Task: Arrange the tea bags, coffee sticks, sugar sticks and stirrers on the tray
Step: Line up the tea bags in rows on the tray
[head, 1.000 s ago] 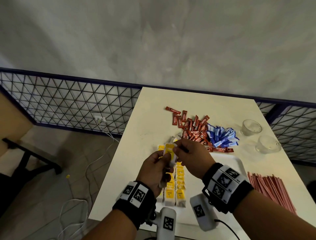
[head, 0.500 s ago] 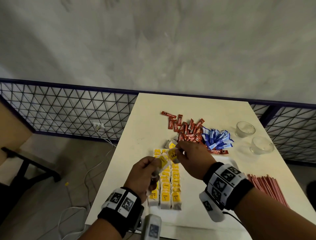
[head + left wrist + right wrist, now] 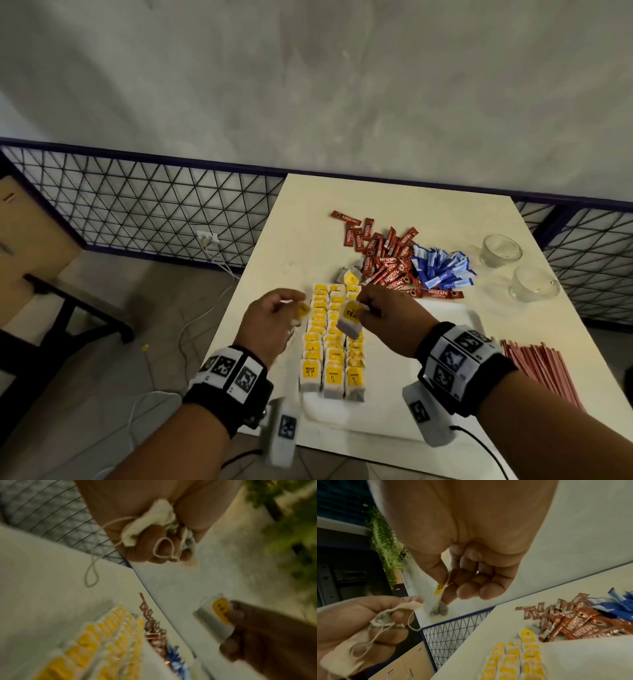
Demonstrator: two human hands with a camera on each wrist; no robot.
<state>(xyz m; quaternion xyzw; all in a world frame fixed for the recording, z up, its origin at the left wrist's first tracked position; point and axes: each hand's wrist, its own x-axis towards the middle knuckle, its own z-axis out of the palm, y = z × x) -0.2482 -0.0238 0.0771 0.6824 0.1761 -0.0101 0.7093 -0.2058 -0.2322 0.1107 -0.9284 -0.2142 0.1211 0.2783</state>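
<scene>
Tea bags point(image 3: 330, 346) lie in three neat rows on the tray point(image 3: 455, 318), where we see our right hand point(image 3: 387, 317) pinching one more tea bag point(image 3: 349, 320) above the rows. Our left hand point(image 3: 270, 325) grips crumpled tea bags point(image 3: 154, 522) with loose strings, just left of the rows. Beyond the tray sit coffee sticks point(image 3: 387, 263) and sugar sticks point(image 3: 442, 270); stirrers point(image 3: 544, 366) lie to its right.

Two hands hold tea bags over a tray of tea bags

Left hand point(image 3: 270, 320) grips one bag point(image 3: 302, 311); right hand point(image 3: 387, 315) pinches another point(image 3: 349, 320); three yellow-tagged rows point(image 3: 330, 342) fill the white tray point(image 3: 455, 318); coffee sticks point(image 3: 383, 260) lie beyond.
</scene>
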